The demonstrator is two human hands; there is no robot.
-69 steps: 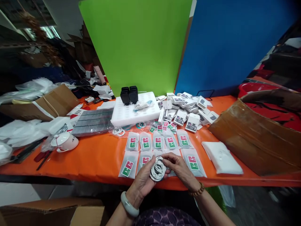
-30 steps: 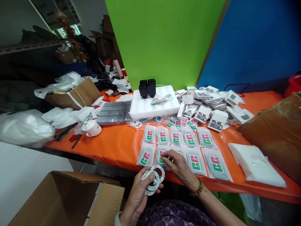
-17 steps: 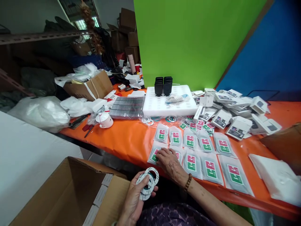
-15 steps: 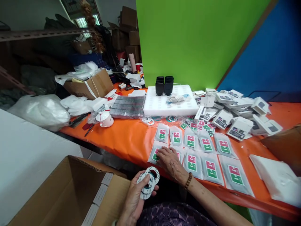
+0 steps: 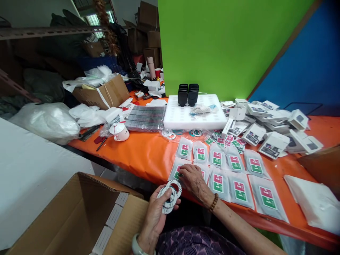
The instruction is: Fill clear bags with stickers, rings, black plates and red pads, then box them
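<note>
Flat white printed rings [image 5: 174,198] fanned in the left hand [image 5: 155,209], just off the front edge of the orange-covered tabletop [image 5: 143,157]; right hand [image 5: 195,182] over the front row.

Along the front edge, orange surface shows between the white lidded mug [image 5: 120,132] and two rows of frosted pouches bearing pink-and-green cards [image 5: 218,182]. The rings are pinched between the left thumb and fingers, in front of that edge. The right fingers, curved and slightly spread, lie over the front row's left end; whether they grip a pouch, I cannot tell. An open brown cardboard box [image 5: 134,216] blocks the space left of the left hand. Behind the pouches stand a white foam block [image 5: 195,122] and, rightward, heaped white printed boxes [image 5: 273,143]; a soft white packet [image 5: 309,200] lies near the front edge's right end.
</note>
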